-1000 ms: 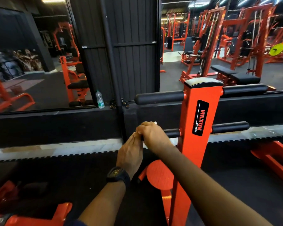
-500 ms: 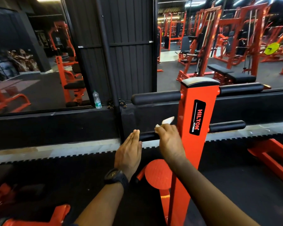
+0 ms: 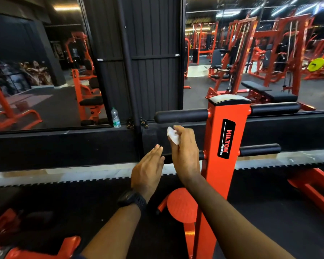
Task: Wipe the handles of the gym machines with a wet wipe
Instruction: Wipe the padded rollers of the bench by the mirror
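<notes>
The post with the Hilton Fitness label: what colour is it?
The post is bright orange; its label is black. Head view.

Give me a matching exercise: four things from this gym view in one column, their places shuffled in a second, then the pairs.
Things
1. wet wipe
2. water bottle
3. watch
4. round orange disc

Places
A. strapped just behind the left hand
B. low down, left of the orange post
C. pinched in the right hand
D. standing on the black ledge

Pairs: 1-C, 2-D, 3-A, 4-B
</notes>
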Demonstrator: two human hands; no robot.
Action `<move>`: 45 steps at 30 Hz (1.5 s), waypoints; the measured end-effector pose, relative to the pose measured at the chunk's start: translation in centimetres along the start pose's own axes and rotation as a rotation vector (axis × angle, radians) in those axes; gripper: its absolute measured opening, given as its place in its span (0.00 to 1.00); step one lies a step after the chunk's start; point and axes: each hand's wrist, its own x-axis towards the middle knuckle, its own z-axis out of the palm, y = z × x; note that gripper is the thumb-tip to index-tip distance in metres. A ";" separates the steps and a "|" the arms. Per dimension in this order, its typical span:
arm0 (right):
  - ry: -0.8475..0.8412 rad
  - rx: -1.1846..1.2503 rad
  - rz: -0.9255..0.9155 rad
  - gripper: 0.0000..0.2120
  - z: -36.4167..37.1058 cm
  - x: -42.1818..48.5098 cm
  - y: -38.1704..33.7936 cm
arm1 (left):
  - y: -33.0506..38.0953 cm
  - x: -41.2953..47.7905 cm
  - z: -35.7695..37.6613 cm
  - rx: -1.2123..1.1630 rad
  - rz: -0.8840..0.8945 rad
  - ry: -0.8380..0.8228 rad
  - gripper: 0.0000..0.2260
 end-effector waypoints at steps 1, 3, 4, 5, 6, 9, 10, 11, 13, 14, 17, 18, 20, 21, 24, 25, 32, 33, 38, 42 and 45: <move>0.030 -0.005 -0.041 0.09 -0.2 0.3 -0.4 | 0.4 0.5 -0.4 -0.010 0.015 0.035 0.17; 0.088 -0.008 -0.093 0.07 -0.8 1.0 -1.2 | 1.2 1.8 -1.2 -0.009 0.045 0.116 0.19; 0.116 -0.004 -0.108 0.06 -1.0 1.3 -1.6 | 1.5 2.4 -1.6 -0.007 0.055 0.150 0.20; 0.145 -0.003 -0.127 0.05 -1.2 1.8 -1.8 | 1.8 3.2 -1.9 -0.005 0.065 0.175 0.22; 0.164 -0.010 -0.138 0.05 -1.3 2.3 -2.0 | 2.0 3.9 -2.3 -0.001 0.075 0.193 0.23; 0.130 -0.072 -0.148 0.06 -1.2 3.7 -2.4 | 2.3 5.9 -3.0 0.002 0.064 0.207 0.24; 0.090 -0.104 -0.174 0.06 -0.9 4.0 -2.5 | 2.2 6.4 -3.2 -0.001 0.060 0.201 0.24; 0.049 -0.157 -0.227 0.07 -0.6 4.1 -2.5 | 2.2 6.8 -3.4 -0.007 0.068 0.194 0.24; -0.019 -0.291 -0.379 0.11 0.2 3.9 -2.1 | 1.9 7.5 -3.6 -0.012 0.098 0.172 0.23; -0.054 -0.344 -0.429 0.14 0.2 3.8 -1.7 | 1.7 7.8 -3.6 -0.010 0.107 0.158 0.22; -0.074 -0.444 -0.477 0.20 -0.9 5.0 -0.3 | 1.5 8.3 -3.7 0.020 0.113 0.131 0.24; -0.043 -0.445 -0.435 0.20 -1.4 5.4 -0.1 | 1.5 8.4 -3.6 0.027 0.110 0.121 0.25; 0.020 -0.412 -0.311 0.20 -1.5 5.5 -0.8 | 1.5 8.8 -3.6 0.024 0.113 0.115 0.24; 0.016 -0.403 -0.319 0.19 -1.1 5.2 -1.5 | 1.4 8.9 -3.5 0.014 0.125 0.121 0.23; -0.115 -0.460 -0.543 0.22 0.3 4.2 -2.5 | 1.1 9.1 -3.3 -0.012 0.165 0.149 0.22; -0.107 -0.495 -0.576 0.23 -0.1 4.7 -2.4 | 1.0 9.0 -3.3 0.002 0.166 0.146 0.21; -0.006 -0.549 -0.276 0.24 -2.3 5.5 -2.1 | 1.3 9.0 -3.3 0.062 0.129 0.148 0.21; -0.031 -0.558 -0.361 0.22 -1.8 4.8 -2.4 | 1.4 9.0 -3.2 0.052 0.122 0.150 0.21; 0.126 -0.482 -0.164 0.13 -3.8 6.2 -0.4 | 1.4 8.9 -3.2 0.036 0.111 0.169 0.21; 0.225 -0.484 -0.089 0.13 -3.5 5.8 -0.7 | 1.3 9.0 -3.1 0.048 0.116 0.180 0.21; 0.090 -0.512 -0.266 0.10 -1.7 4.5 -1.0 | 1.6 8.8 -3.2 0.040 0.108 0.165 0.21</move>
